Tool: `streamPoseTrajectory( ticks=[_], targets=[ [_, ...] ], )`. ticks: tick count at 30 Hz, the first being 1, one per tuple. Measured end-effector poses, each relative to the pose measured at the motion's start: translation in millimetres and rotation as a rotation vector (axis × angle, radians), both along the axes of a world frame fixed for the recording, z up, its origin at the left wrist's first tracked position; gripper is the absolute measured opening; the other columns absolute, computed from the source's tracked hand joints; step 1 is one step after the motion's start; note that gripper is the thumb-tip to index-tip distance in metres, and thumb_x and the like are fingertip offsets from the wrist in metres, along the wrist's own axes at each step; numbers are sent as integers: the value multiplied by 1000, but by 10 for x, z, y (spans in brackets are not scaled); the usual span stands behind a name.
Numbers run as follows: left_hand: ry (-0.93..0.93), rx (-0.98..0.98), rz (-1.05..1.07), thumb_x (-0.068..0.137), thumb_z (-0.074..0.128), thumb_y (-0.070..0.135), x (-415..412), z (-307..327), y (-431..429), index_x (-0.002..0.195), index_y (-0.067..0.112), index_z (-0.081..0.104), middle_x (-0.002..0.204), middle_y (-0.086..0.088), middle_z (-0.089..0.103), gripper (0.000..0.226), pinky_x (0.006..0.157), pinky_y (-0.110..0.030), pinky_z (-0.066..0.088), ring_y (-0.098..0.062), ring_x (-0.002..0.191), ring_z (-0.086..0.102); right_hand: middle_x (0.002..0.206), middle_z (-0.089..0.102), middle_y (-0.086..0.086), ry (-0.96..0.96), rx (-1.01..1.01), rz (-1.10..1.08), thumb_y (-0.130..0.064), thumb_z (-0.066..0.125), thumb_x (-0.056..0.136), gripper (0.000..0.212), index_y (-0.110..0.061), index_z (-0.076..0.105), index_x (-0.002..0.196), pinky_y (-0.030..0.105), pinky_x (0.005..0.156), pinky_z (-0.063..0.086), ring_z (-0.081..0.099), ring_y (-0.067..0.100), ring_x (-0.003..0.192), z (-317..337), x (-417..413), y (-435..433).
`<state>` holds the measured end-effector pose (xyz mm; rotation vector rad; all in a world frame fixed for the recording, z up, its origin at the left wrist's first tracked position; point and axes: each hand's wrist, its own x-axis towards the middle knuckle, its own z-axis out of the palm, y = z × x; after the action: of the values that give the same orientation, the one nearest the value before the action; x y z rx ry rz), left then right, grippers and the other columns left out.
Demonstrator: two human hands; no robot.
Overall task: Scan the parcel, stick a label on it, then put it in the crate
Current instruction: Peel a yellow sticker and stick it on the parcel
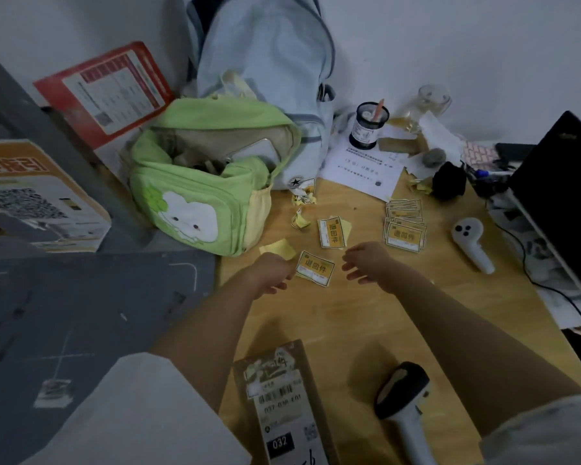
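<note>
A brown cardboard parcel (284, 407) with a printed shipping label lies at the table's near edge. To its right rests a black-and-white barcode scanner (404, 402). Further out, my left hand (270, 273) pinches the left edge of a yellow label (316, 268) that lies on the wood. My right hand (369, 263) hovers just right of that label with fingers apart and nothing in it. Another yellow label (332, 232) lies beyond, and a stack of labels (405, 229) sits to the right. No crate is visible.
A green backpack (202, 182) and a pale blue bag (265, 62) crowd the back left. Peeled yellow backing scraps (279, 250) litter the middle. A white handheld device (472, 243), a pen cup (369, 125), papers (363, 166) and a black monitor (564, 196) fill the right side.
</note>
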<state>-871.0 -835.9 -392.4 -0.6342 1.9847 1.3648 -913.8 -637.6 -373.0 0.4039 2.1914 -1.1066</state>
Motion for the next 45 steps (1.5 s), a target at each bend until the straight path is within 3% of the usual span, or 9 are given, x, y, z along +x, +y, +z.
streamPoseTrajectory(
  ticks=[8, 11, 15, 23, 28, 33, 37, 40, 45],
  targets=[
    [-88, -43, 42, 90, 60, 18, -203, -373, 141, 86, 13, 61, 81, -6, 56, 6, 57, -25, 39, -16, 65, 51, 76, 61, 10, -91, 30, -10, -9, 51, 91, 26, -2, 62, 114, 25, 54, 38, 53, 20, 59, -485, -108, -115],
    [-82, -50, 27, 88, 60, 17, -259, -454, 158, 100, 8, 63, 92, -10, 59, 15, 56, -24, 39, -23, 77, 55, 81, 64, 14, -78, 25, -40, -7, 52, 89, 26, -3, 62, 112, 25, 51, 39, 54, 20, 59, -571, -142, -134],
    [-53, -71, 17, 88, 63, 20, -297, -510, 169, 94, 8, 62, 88, -11, 59, 13, 54, -25, 39, -24, 80, 55, 86, 65, 18, -71, 25, -41, -7, 52, 89, 25, -1, 61, 112, 26, 51, 40, 55, 23, 63, -635, -168, -139],
    [19, -80, 40, 86, 63, 10, -266, -535, 203, 80, 9, 62, 70, 0, 52, 6, 55, -25, 38, -11, 60, 45, 96, 70, 20, -65, 9, -28, -9, 54, 87, 32, -4, 59, 118, 27, 52, 40, 58, 25, 71, -604, -122, -142],
    [47, -15, 97, 87, 61, 12, -275, -277, 166, 80, 10, 60, 85, -7, 57, 7, 55, -25, 38, -19, 72, 53, 106, 70, 19, 30, -18, -21, -10, 55, 87, 27, -5, 61, 113, 27, 54, 43, 62, 26, 76, -380, -126, -161],
    [171, 34, 151, 85, 66, 13, -211, 55, 155, 82, 8, 65, 87, -8, 62, 6, 61, -27, 41, -18, 70, 60, 84, 66, 14, 204, -63, 9, -10, 58, 87, 12, -14, 62, 76, 31, 58, 45, 60, 25, 69, -50, -63, -285],
    [251, 115, 171, 86, 66, 15, -53, 375, 159, 78, 10, 68, 83, -5, 64, 9, 61, -26, 41, -14, 66, 59, 68, 62, 9, 317, -113, 52, -26, 68, 84, 25, -3, 68, 77, 33, 63, 44, 56, 22, 64, 258, 118, -410],
    [310, 119, 152, 87, 65, 13, 137, 601, 139, 93, 6, 73, 83, -3, 65, 12, 60, -24, 40, -11, 65, 58, 65, 62, 1, 417, -92, 85, -34, 76, 76, 28, -7, 71, 77, 28, 62, 42, 55, 16, 64, 484, 312, -471],
    [483, 111, 147, 82, 62, -5, 483, 977, 42, 84, 5, 69, 68, -4, 58, 12, 48, -13, 40, -10, 61, 49, 71, 63, -5, 533, -55, 95, -35, 82, 70, 26, -16, 64, 75, 25, 60, 46, 58, 11, 66, 913, 658, -568]
  ],
)
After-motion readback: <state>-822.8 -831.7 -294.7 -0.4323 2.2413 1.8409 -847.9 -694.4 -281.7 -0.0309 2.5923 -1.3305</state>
